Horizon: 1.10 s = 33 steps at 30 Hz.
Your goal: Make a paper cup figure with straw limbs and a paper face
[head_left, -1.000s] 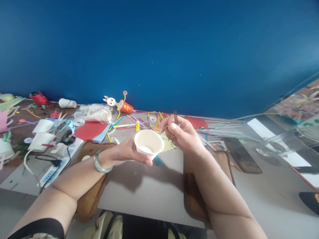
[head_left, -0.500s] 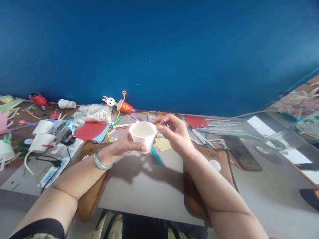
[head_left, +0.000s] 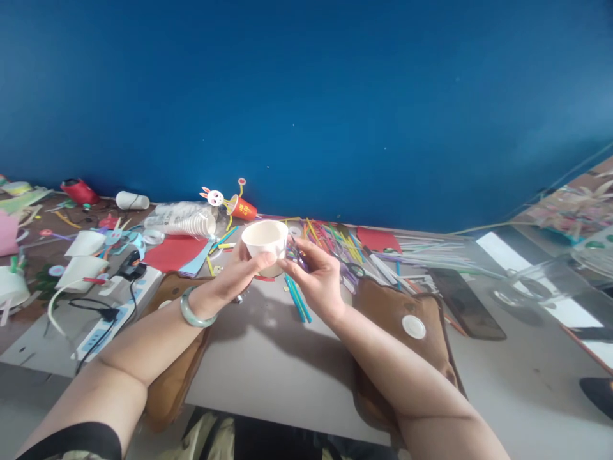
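Observation:
A white paper cup (head_left: 265,241) is held in my left hand (head_left: 244,275), thumb across its near side and opening tilted towards me. Close at the cup's right side, my right hand (head_left: 316,275) is closed in a pinch. Between its fingers a thin, dark, pointed tool (head_left: 294,241) shows in part; its kind is not clear. The right fingertips are at the cup wall, but whether they touch it I cannot tell. Below the cup lie several blue-green sticks (head_left: 297,299).
Brown cushions lie under both forearms, the right one (head_left: 402,319) showing a white disc. Left are a power strip (head_left: 103,322), stacked cups (head_left: 191,223) and red paper (head_left: 175,252). Behind stands an orange cup (head_left: 243,208) with a rabbit face. Scissors (head_left: 355,269) and a phone (head_left: 467,303) lie right.
The cup has moved slightly left and up in my left hand. My right hand has shifted left and down along its side, turning the tool. The yellow paper beneath is no longer visible.

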Tool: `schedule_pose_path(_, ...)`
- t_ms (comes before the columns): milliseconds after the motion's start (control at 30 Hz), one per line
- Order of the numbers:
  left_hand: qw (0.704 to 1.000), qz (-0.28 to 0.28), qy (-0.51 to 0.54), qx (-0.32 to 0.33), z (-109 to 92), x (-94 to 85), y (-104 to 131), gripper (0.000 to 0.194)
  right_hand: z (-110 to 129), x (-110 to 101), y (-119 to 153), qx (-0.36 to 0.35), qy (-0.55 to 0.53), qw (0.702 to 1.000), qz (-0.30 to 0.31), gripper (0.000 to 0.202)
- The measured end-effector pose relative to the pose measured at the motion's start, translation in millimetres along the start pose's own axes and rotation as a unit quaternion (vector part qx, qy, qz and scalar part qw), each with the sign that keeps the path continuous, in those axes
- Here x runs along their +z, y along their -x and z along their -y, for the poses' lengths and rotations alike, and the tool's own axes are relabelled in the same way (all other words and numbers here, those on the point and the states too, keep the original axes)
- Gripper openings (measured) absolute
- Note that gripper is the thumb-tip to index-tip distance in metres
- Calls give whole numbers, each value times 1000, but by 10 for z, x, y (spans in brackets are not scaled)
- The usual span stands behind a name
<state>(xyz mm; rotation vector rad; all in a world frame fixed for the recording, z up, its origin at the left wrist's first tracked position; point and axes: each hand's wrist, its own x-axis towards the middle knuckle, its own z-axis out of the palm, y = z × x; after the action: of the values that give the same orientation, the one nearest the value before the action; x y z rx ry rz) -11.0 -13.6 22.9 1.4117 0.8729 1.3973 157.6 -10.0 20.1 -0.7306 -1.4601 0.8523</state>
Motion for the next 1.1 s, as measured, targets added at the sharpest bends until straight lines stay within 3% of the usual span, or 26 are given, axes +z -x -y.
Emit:
schedule_pose_path(167, 999, -22, -26, 15, -53, 22, 31, 50, -118, 48, 64, 6, -13, 1000, -7, 51)
schedule_pose_path(300, 1000, -23, -16, 11, -52, 49, 13, 47, -171, 38, 65, 13, -3, 1000, -24, 51)
schedule_pose_path(467, 997, -18, -29, 73, -42, 70, -46, 47, -223, 19, 35, -6, 12, 999, -48, 49)
schedule_pose_path(633, 996, -13, -45, 78, -67, 112, -31, 40, -205, 12, 12, -22, 2, 998, -50, 51)
schedule_pose_path(833, 987, -74, -14, 142, 9, 168, -3, 53, -185, 14, 15, -33, 19, 997, -65, 49)
schedule_pose_path(1100, 978, -105, -48, 174, 16, 199, 58, 47, -258, 44, 79, -76, 29, 994, -72, 46)
